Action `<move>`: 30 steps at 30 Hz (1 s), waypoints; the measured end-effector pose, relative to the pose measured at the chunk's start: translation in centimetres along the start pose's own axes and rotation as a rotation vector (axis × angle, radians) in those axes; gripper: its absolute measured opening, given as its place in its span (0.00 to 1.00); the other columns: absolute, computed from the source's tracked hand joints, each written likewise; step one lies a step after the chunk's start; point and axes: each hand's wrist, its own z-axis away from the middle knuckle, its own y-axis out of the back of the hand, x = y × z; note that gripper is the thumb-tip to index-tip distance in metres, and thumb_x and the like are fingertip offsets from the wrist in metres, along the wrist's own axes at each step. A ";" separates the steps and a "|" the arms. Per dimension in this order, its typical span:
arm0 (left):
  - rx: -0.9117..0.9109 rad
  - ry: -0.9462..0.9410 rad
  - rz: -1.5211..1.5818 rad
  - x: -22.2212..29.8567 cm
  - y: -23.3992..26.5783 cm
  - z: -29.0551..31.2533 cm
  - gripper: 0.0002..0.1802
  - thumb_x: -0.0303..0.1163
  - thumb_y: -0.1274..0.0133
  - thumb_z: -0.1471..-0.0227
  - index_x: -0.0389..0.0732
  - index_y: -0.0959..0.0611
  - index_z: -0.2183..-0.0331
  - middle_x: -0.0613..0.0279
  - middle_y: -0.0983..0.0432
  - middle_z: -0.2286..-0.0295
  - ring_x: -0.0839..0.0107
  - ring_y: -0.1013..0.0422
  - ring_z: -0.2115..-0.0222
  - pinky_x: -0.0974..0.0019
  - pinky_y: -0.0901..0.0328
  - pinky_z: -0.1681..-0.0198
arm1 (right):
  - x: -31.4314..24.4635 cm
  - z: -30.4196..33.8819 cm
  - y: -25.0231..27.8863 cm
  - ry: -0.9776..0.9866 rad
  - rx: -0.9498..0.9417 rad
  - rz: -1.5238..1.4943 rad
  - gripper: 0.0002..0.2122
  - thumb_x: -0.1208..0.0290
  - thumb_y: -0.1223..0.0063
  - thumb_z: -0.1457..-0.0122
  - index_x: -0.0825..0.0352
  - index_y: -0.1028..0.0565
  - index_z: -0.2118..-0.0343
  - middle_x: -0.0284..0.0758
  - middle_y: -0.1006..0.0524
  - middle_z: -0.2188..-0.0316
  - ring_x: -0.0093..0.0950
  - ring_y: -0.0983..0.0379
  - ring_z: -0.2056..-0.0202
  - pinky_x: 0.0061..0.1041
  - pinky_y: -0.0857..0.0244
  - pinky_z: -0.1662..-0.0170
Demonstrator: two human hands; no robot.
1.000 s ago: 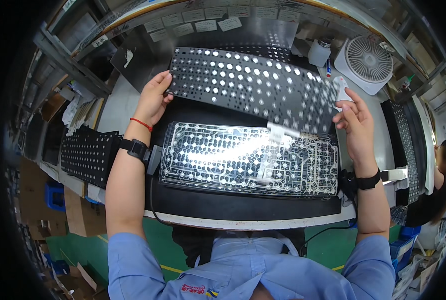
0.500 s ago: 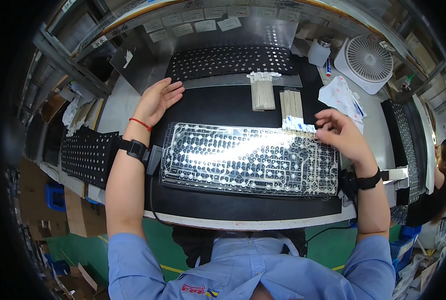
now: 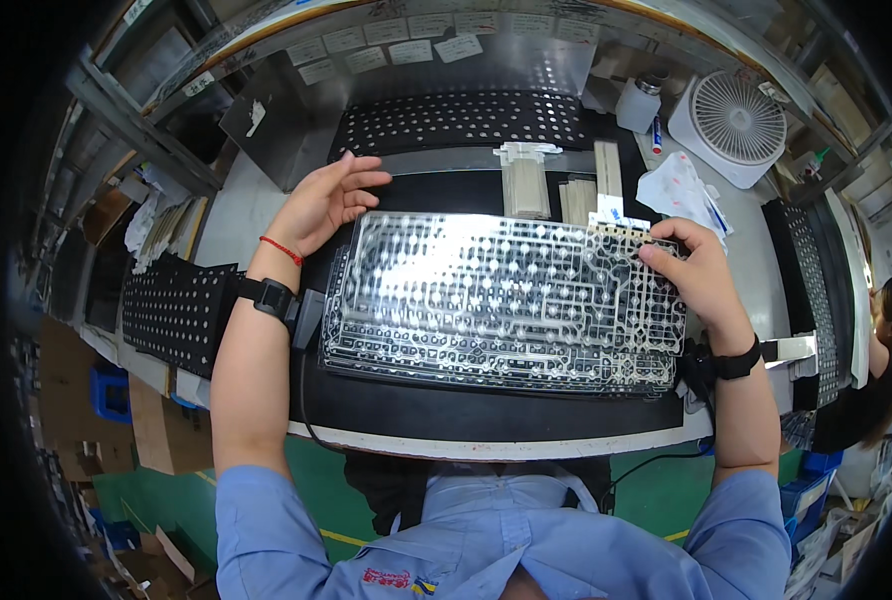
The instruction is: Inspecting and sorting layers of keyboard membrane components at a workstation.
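A clear keyboard membrane sheet (image 3: 486,268) with pale printed traces lies shifted toward the back over a stack of like sheets (image 3: 416,378). My right hand (image 3: 701,270) pinches its upper right corner, thumb on top, fingers partly hidden beneath. From the sheet's back edge a flat tail (image 3: 609,180) with a white-and-blue tab sticks out. My left hand (image 3: 331,203) is at the upper left corner, fingers stretched and apart; whether its lower fingers touch the edge I cannot tell. Behind the sheet rest two bundles of beige tails, one (image 3: 526,188) left of the other (image 3: 577,203).
A black mat (image 3: 446,415) covers the bench. Perforated black sheets lie at the back (image 3: 466,120) and left (image 3: 176,315). A white fan (image 3: 736,120), a bottle (image 3: 638,102), a marker (image 3: 656,134) and crumpled paper (image 3: 681,195) stand back right. Another person (image 3: 881,350) is at far right.
The top membrane sheet has slid back and off the stack's front edge, its tail swinging backward with it. My right hand has closed on its corner; my left hand moved slightly right.
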 end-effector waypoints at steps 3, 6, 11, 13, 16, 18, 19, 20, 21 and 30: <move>-0.034 -0.015 -0.103 -0.5 -0.9 0.1 0.19 0.38 0.52 0.39 0.35 0.26 0.51 0.61 0.22 0.61 0.77 0.26 0.65 0.73 0.31 0.58 | 0.7 -0.2 0.3 -0.013 0.042 -0.027 0.08 0.73 0.39 0.46 0.70 0.24 0.66 0.26 0.24 0.74 0.12 0.32 0.72 0.13 0.40 0.69; -0.015 -0.007 -0.091 -0.5 -1.2 0.2 0.15 0.35 0.50 0.41 0.36 0.23 0.55 0.64 0.21 0.65 0.79 0.27 0.67 0.73 0.32 0.59 | 0.7 -0.2 0.3 -0.045 0.041 -0.056 0.09 0.73 0.39 0.46 0.71 0.24 0.65 0.26 0.24 0.73 0.12 0.32 0.72 0.13 0.39 0.68; -0.020 -0.015 -0.048 -1.1 0.2 -0.3 0.13 0.38 0.50 0.40 0.38 0.20 0.63 0.67 0.21 0.69 0.80 0.27 0.69 0.74 0.32 0.61 | 0.8 -0.3 0.1 -0.036 0.047 -0.079 0.10 0.73 0.39 0.46 0.71 0.24 0.64 0.26 0.24 0.72 0.13 0.32 0.71 0.13 0.38 0.67; -0.027 -0.023 -0.030 -1.1 0.1 -0.4 0.14 0.39 0.51 0.40 0.38 0.20 0.64 0.67 0.21 0.69 0.80 0.27 0.70 0.74 0.31 0.62 | 1.3 -0.5 0.3 -0.007 0.069 -0.069 0.09 0.73 0.38 0.47 0.71 0.24 0.64 0.27 0.24 0.72 0.13 0.32 0.70 0.14 0.38 0.66; 0.009 0.024 -0.036 -0.6 -0.6 -0.2 0.15 0.40 0.53 0.39 0.38 0.20 0.64 0.66 0.21 0.70 0.80 0.26 0.70 0.74 0.31 0.63 | 1.1 -0.4 0.4 -0.036 0.080 -0.085 0.09 0.74 0.38 0.47 0.70 0.24 0.64 0.26 0.24 0.71 0.13 0.32 0.69 0.14 0.38 0.64; 0.061 0.073 -0.068 -0.1 -1.5 0.1 0.16 0.40 0.54 0.38 0.38 0.20 0.64 0.65 0.21 0.70 0.80 0.25 0.71 0.75 0.31 0.64 | 1.0 -0.4 0.4 -0.046 0.085 -0.094 0.09 0.74 0.38 0.47 0.70 0.24 0.65 0.26 0.25 0.71 0.13 0.32 0.68 0.14 0.38 0.64; 0.016 0.047 -0.059 -0.5 -0.7 -0.2 0.16 0.40 0.55 0.38 0.37 0.21 0.62 0.64 0.21 0.68 0.79 0.25 0.69 0.74 0.31 0.62 | 1.0 -0.4 0.4 -0.035 0.090 -0.093 0.08 0.74 0.38 0.47 0.70 0.24 0.65 0.26 0.25 0.71 0.13 0.32 0.69 0.14 0.38 0.64; 0.028 -0.003 -0.057 -0.6 -0.7 -0.3 0.16 0.40 0.55 0.38 0.37 0.21 0.62 0.64 0.21 0.67 0.79 0.26 0.68 0.74 0.31 0.62 | 1.0 -0.4 0.4 -0.023 0.095 -0.091 0.08 0.74 0.39 0.47 0.70 0.24 0.65 0.25 0.25 0.71 0.13 0.32 0.69 0.14 0.38 0.64; 0.041 -0.053 -0.053 -0.6 -1.0 -0.2 0.16 0.40 0.55 0.38 0.37 0.22 0.61 0.64 0.21 0.67 0.79 0.26 0.67 0.74 0.31 0.61 | 1.0 -0.4 0.3 -0.015 0.101 -0.095 0.08 0.74 0.39 0.47 0.70 0.24 0.65 0.25 0.25 0.71 0.13 0.32 0.69 0.14 0.38 0.64; 0.007 -0.028 -0.217 -0.6 -0.4 -0.3 0.10 0.36 0.50 0.41 0.42 0.21 0.62 0.77 0.27 0.74 0.90 0.37 0.77 0.80 0.44 0.75 | 0.7 -0.4 0.3 -0.007 0.189 -0.160 0.09 0.74 0.42 0.44 0.70 0.25 0.62 0.26 0.25 0.72 0.13 0.32 0.70 0.14 0.39 0.65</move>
